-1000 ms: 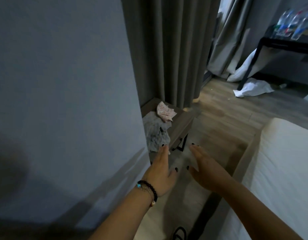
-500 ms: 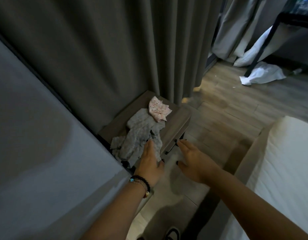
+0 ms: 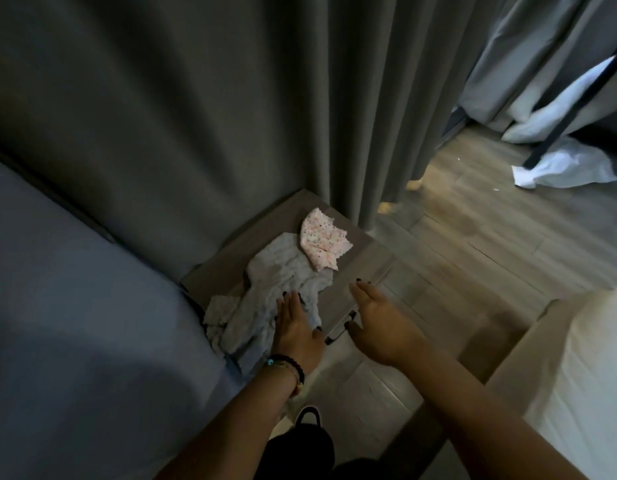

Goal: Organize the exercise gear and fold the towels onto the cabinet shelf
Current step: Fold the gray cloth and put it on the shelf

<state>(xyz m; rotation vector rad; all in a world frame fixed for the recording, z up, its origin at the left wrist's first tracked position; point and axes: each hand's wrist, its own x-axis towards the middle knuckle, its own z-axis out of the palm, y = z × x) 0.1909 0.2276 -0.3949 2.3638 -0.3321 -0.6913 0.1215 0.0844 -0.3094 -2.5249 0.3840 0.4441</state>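
The grey curtain [image 3: 352, 109] hangs right down to the low cabinet [image 3: 355, 268], which is tucked into the corner beside the bed [image 3: 75, 289], so its top serves as the only handy worktop here. A crumpled grey towel [image 3: 275, 289] sprawls across that top, its near end spilling over the edge, likely dropped there to be folded. Beyond it, touching its far end, lies a small pink spotted cloth [image 3: 320, 242]. The left hand [image 3: 295, 327] rests flat on the towel, fingers straight, pinning it down. The right hand [image 3: 376, 317] hovers spread over the cabinet's front edge, holding nothing; in this dim light I can't tell whether it touches the wood.
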